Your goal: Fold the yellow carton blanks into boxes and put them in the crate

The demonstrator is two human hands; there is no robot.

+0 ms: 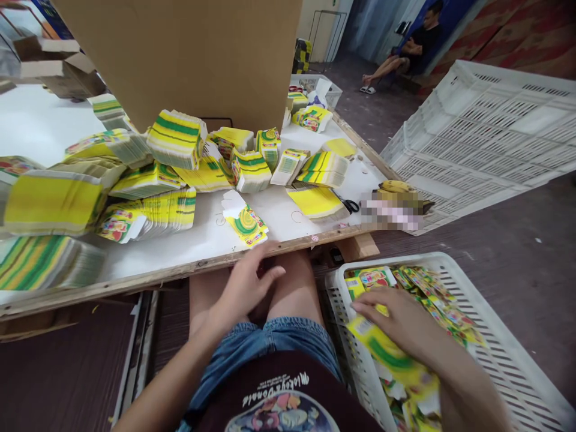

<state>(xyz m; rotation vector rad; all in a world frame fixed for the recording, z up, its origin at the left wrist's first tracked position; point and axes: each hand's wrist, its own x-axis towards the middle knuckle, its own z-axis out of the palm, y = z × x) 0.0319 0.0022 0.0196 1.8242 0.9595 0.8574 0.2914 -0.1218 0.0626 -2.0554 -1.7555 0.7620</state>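
Observation:
My left hand (247,282) is over my lap at the table's front edge, thumb and fingers apart, with nothing in it. Just beyond its fingertips a single yellow-and-green printed carton (247,225) lies on the white tabletop, its white flap pointing away from me. Over the white plastic crate (443,259) at my right, my right hand (400,321) grips a yellow-and-green carton (382,354), partly blurred and covered by the hand and forearm. Inside that crate are several small printed packets (432,294) and another carton (375,277).
Bundles of flat cartons (175,141) cover the table's left and middle. Behind them stands a large cardboard box (189,60). Black-handled scissors (350,205) and bananas (398,187) lie near the right edge. Stacked white crates (490,126) stand at right; a person (418,45) sits farther back.

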